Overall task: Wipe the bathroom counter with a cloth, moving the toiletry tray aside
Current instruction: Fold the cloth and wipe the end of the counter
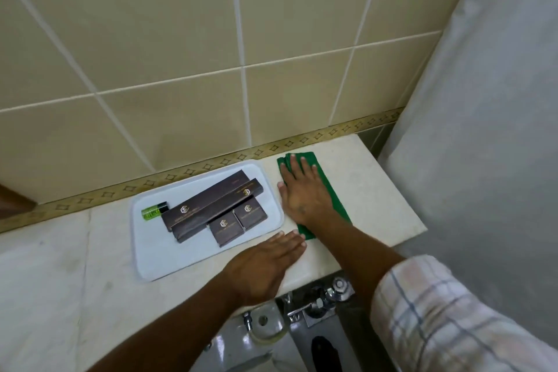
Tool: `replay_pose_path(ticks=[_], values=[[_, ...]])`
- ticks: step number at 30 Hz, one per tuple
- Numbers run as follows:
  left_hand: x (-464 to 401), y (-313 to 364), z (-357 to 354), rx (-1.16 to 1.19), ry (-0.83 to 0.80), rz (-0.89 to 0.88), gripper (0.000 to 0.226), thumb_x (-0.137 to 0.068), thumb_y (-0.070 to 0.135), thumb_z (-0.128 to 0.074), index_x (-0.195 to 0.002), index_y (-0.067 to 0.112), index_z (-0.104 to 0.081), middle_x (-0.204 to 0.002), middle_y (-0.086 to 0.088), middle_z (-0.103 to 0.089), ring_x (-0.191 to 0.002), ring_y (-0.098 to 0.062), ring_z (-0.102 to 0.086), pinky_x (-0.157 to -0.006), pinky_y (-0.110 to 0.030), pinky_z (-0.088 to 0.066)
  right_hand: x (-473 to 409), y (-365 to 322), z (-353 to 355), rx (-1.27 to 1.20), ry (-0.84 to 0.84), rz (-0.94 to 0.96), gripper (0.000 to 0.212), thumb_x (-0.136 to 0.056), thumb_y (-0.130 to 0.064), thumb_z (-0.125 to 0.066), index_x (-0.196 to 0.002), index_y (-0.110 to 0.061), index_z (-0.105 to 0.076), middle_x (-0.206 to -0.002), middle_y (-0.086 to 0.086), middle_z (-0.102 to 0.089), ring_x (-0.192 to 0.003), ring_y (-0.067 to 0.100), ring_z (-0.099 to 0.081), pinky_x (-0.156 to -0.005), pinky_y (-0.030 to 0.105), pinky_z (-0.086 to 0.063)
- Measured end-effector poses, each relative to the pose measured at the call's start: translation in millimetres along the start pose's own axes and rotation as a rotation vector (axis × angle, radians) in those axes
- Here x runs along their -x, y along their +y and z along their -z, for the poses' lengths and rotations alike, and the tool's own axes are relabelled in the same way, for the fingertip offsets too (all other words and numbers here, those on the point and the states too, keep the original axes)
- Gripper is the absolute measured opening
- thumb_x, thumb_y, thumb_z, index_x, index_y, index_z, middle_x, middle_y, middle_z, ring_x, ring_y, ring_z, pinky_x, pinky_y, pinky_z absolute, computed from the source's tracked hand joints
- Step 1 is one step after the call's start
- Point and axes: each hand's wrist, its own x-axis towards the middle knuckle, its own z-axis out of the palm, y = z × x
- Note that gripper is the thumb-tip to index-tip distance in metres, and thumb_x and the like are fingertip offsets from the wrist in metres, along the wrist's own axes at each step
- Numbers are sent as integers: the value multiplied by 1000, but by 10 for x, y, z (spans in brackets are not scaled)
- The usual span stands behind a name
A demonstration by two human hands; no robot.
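A white toiletry tray point(157, 257) lies on the cream stone counter point(374, 190), holding several dark brown boxes point(211, 208) and a small green tube point(152, 211). Right of the tray a folded green cloth point(330, 187) is spread flat on the counter. My right hand point(302, 190) presses flat on the cloth with fingers apart and pointing toward the wall. My left hand point(265, 266) rests palm down on the counter at the tray's near right corner, fingers together, touching or nearly touching the tray's edge.
Beige wall tiles with a patterned gold border point(211, 166) rise behind the counter. A pale shower curtain point(483, 130) hangs at the right, just past the counter's end. Chrome fittings point(326, 296) and a white fixture sit below the counter's front edge.
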Motion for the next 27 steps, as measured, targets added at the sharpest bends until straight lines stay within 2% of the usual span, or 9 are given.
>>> replay_pose_path(ticks=[3,6,10,14,18,22,27], values=[[-10,-16,5,-93,126,-1,58,-97,19,-42,-153,14,-29,-159,-7,-28,-148,-16,-21,-119,-46,-4,-41,50,-35,12,11,8,61,-102,-43,-16,-157,-20,-6,-166,9,-1,-152,31,3,-122,50,0],[-13,-7,50,-69,89,-32,57,-97,18,-40,-153,11,-29,-160,-7,-25,-150,-20,-18,-122,-46,-5,-112,160,10,62,-18,51,57,-102,-41,-17,-156,-27,-10,-166,7,0,-152,30,4,-122,50,0],[6,-19,39,-63,153,-77,54,-93,15,-51,-146,8,-44,-154,-8,-39,-145,-23,-32,-117,-50,-26,-222,845,160,68,19,3,54,-103,-32,-23,-155,-33,-9,-166,6,1,-152,30,3,-122,53,-3],[-17,-48,12,-41,201,-90,51,-88,12,-58,-139,8,-54,-148,-8,-49,-140,-23,-41,-113,-49,-36,-317,1558,320,47,-6,-171,53,-104,-40,-17,-156,-30,-15,-166,7,0,-152,29,0,-122,51,0],[-21,-59,30,-26,183,-89,51,-87,9,-60,-138,5,-54,-148,-10,-48,-140,-26,-42,-113,-50,-34,-295,1571,307,16,3,-139,54,-104,-38,-20,-156,-25,-17,-166,8,-3,-152,30,-3,-122,50,-1],[-30,-23,48,-49,189,-62,51,-88,8,-58,-139,5,-53,-149,-11,-47,-141,-27,-40,-117,-50,-25,156,1462,248,29,25,-105,59,-102,-42,-14,-157,-19,-16,-166,11,-4,-152,31,-3,-122,51,-2],[-24,3,31,-75,179,-50,51,-89,9,-54,-140,4,-51,-150,-12,-44,-143,-28,-36,-119,-49,-19,839,1277,95,-8,25,-92,60,-100,-46,-11,-156,-24,-12,-165,7,0,-152,25,5,-122,47,3]])
